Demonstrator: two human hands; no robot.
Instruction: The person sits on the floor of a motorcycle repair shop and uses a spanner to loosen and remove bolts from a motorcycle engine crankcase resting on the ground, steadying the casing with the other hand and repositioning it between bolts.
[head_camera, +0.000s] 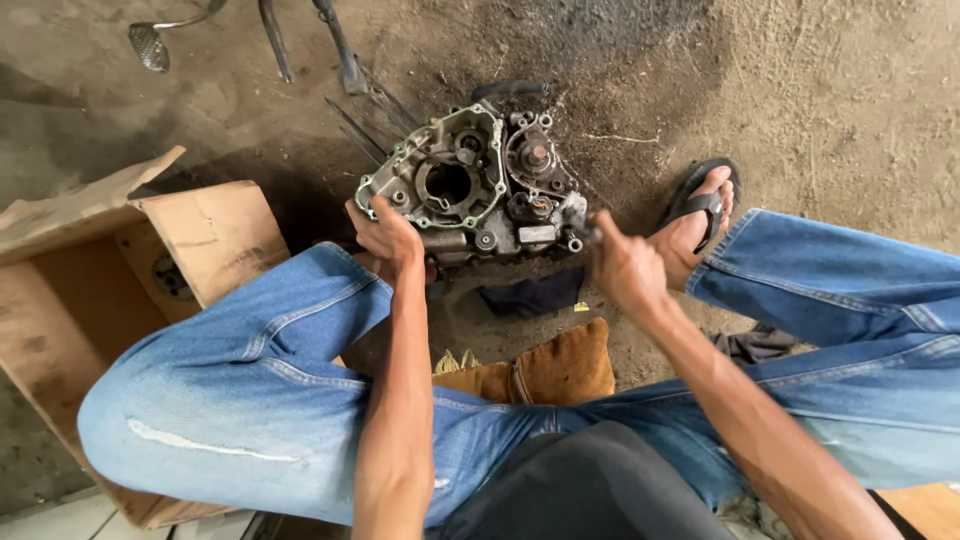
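A grey metal engine crankcase (470, 185) with a green gasket along its rim stands on the dirty ground between my knees. My left hand (385, 235) grips its lower left edge. My right hand (622, 265) is closed around a small tool whose tip (592, 230) meets the case's lower right corner; the tool itself is mostly hidden by my fingers. I sit low, in blue jeans, with my legs spread to both sides.
An open cardboard box (110, 260) lies at the left. A dark cloth (535, 295) and a brown cushion (550, 370) lie below the case. My sandalled foot (700, 215) rests at the right. Metal rods and a foot pedal (150, 45) lie at the top left.
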